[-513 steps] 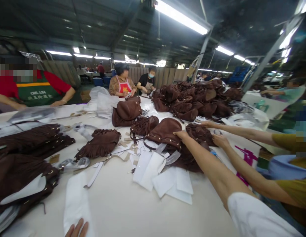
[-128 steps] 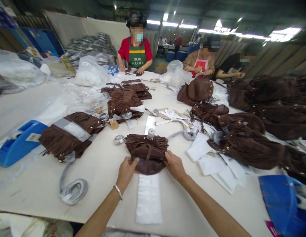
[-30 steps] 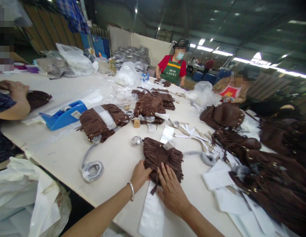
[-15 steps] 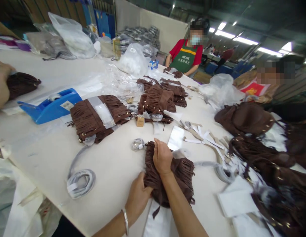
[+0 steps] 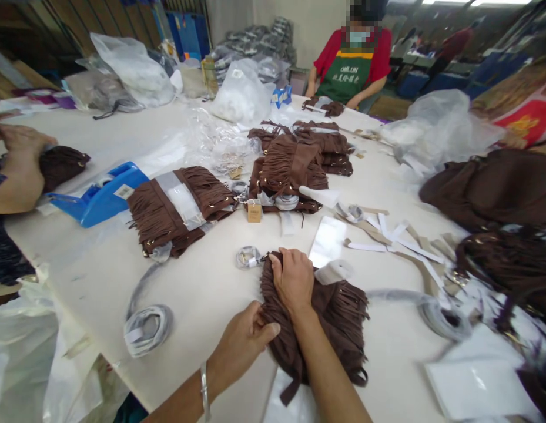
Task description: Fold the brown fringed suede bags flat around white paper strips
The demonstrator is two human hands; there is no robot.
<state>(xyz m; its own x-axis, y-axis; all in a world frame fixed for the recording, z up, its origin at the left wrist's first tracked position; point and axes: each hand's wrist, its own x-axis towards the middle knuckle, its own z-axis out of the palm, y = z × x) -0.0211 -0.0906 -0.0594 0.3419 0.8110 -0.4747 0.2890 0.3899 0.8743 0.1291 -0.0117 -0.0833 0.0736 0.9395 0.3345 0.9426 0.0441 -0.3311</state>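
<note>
Bag (image 5: 337, 335) at 5 o'clock in view, on a white strip (image 5: 294, 399). Right hand (image 5: 292, 276) palm-down on its 11 o'clock corner, fingers bent; left hand (image 5: 246, 338) half-curled at its 9 o'clock edge — can't tell if either grips. Coil (image 5: 134, 341) at bag's 9, dispenser (image 5: 94, 207) at 10.

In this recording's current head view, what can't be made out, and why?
All in the head view:
Fringed bag: partly hidden by the right hand and forearm.
Far white strip and near white strip: the bag hides whether they join.
Tan tag: print too small to read.
Dark item: partly covered by a co-worker's hand.
Large brown bag: cut off by the right edge.
</note>
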